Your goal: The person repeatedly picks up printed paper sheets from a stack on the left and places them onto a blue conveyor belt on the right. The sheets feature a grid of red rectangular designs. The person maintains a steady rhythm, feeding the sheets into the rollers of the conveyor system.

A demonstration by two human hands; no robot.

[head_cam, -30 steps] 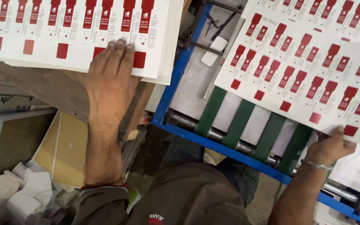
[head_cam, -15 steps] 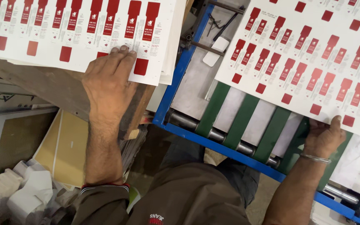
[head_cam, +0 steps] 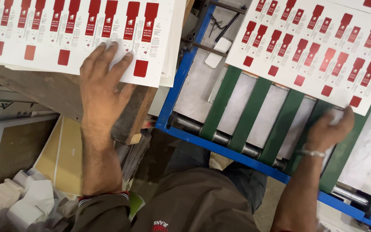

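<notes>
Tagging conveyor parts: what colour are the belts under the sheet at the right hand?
Green belts over a blue frame, clearest in the head view.

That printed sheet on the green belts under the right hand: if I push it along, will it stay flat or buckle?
The printed sheet lies flat across the green belts with no sag between them, so it is probably stiff card. It looks thin and wide, likely light, and may bow if lifted by one edge. The right hand touches only its near edge, so an uneven push could skew it.

Red-and-white label sheets [head_cam: 78,38], left and right
</notes>
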